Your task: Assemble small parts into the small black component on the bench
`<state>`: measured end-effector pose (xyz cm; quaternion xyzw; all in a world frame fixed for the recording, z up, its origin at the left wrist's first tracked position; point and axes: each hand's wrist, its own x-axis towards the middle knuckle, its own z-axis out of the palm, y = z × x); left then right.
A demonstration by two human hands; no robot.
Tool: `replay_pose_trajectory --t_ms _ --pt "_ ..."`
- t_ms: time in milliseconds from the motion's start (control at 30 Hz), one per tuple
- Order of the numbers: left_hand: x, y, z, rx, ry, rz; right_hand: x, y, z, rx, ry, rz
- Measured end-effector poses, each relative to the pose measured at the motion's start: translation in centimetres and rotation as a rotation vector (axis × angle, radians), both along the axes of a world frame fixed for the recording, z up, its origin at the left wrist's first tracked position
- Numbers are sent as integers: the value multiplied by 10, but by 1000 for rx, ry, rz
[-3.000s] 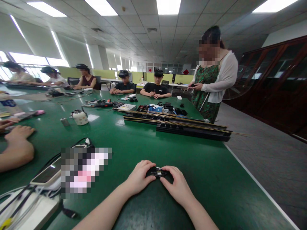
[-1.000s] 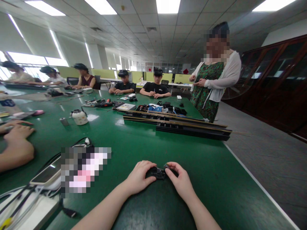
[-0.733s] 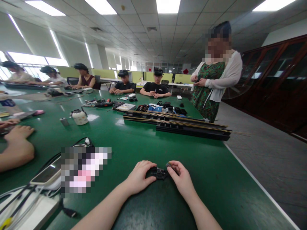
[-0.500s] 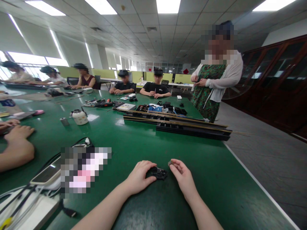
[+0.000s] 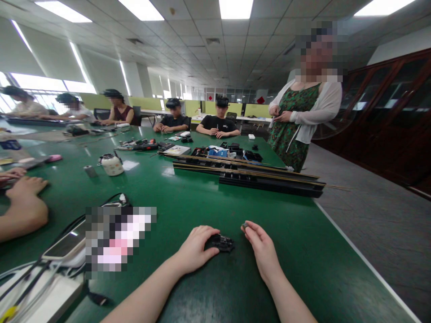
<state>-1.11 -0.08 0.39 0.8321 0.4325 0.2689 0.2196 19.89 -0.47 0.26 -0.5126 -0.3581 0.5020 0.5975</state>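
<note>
My left hand (image 5: 196,247) rests on the green table (image 5: 188,197), fingers curled over a small black device (image 5: 222,242) and holding it in place. Just right of the device my right hand (image 5: 261,247) is lifted a little, thumb and forefinger pinched on a tiny dark part (image 5: 244,224). The two hands are apart, with a small gap between the pinched part and the black device.
Long black trays with gold strips (image 5: 249,175) lie across the table ahead. A phone and cables (image 5: 67,244) sit at my left, a white jar (image 5: 112,164) farther back. Another person's hands (image 5: 23,202) rest at left. Several seated people are behind; one person stands (image 5: 303,116) at right.
My right hand has come away from the black device, moving right and up with a tiny part pinched in its fingers. My left hand has stayed on the device.
</note>
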Motion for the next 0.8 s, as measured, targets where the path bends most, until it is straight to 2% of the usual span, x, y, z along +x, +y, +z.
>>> replay_pose_trajectory --t_ms 233,800 --pt "-1 0 0 2 15 -1 1 2 -5 10 53 -11" --pt "-3 2 -1 -14 5 9 0 3 -3 16 56 -33"
